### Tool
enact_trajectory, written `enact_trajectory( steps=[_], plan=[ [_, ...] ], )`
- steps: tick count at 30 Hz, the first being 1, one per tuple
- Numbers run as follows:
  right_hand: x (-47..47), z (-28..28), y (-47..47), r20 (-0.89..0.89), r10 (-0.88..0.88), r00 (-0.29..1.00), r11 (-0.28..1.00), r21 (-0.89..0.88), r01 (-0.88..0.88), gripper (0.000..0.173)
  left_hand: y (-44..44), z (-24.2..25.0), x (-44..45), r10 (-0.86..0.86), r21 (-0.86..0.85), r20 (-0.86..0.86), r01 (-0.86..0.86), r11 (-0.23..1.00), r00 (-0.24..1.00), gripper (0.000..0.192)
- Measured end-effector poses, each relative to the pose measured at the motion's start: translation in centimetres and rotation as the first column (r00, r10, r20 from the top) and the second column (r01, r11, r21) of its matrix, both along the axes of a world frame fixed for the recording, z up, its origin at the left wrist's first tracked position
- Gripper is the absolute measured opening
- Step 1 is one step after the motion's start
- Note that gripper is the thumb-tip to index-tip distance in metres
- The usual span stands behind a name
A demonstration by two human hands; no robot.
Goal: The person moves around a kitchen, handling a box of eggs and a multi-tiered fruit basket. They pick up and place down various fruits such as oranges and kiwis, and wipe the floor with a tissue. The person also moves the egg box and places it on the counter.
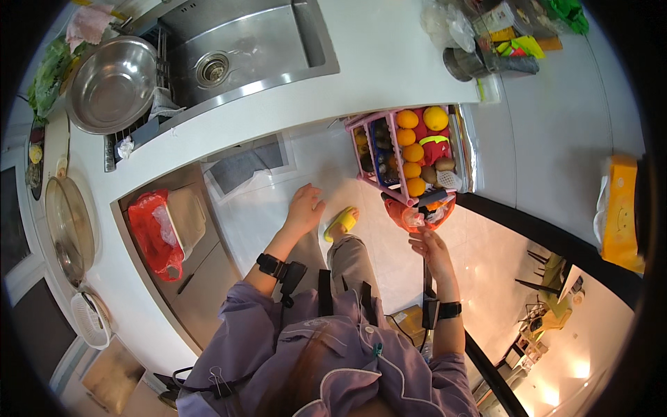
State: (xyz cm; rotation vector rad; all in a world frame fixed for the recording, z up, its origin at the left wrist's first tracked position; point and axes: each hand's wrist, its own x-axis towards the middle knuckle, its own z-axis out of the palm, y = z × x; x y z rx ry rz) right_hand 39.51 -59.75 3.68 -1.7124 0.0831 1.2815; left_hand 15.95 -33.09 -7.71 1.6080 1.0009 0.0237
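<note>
My left hand (305,209) hangs in the air over the tiled floor, its fingers a little apart and nothing in them. To the right, my right hand (433,251) is empty too, fingers spread. Its fingertips overlap the near rim of a red bag-lined bin (400,212); whether they touch it I cannot tell. Crumpled plastic and other scraps lie inside that bin. Just beyond stands a pink rack (397,156), its top tier holding several oranges (412,152), a yellow citrus fruit (435,119) and brown round fruit (444,164). Darker produce sits in the blue basket (384,174) on a lower tier.
A white counter (271,110) curves around ahead and left, with a steel sink (250,47) and metal basin (113,86). Under its left side is another red-bagged bin (156,229). A grey mat (247,166) and my yellow slipper (341,223) are on the floor.
</note>
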Motion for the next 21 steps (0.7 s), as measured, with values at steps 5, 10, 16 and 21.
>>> enact_trajectory(
  steps=[5, 10, 16, 21],
  plan=[
    [-3.6, -2.9, -2.5, -0.083, -0.082, 0.993, 0.996, -0.055, 0.077, 0.038, -2.5, -1.3, 0.4, -0.098, 0.031, -0.001, 0.098, 0.995, 0.995, 0.034],
    [-5.1, -5.9, -3.8, -0.062, -0.010, 0.998, 1.000, 0.008, 0.011, 0.037, -5.3, -2.8, 0.7, -0.137, 0.022, -0.114, 0.140, 0.990, 0.984, 0.035],
    [-5.5, -8.3, -5.7, 0.025, -0.025, 0.999, 0.997, 0.070, 0.023, 0.034, -8.1, -3.7, 2.0, -0.162, 0.138, -0.041, 0.166, 0.976, 0.986, 0.032],
    [-3.9, -9.2, -5.9, 0.382, -0.070, 0.922, 0.998, 0.028, 0.064, 0.035, -8.0, -3.9, 4.1, -0.197, 0.118, -0.020, 0.198, 0.973, 0.980, 0.029]
  ],
)
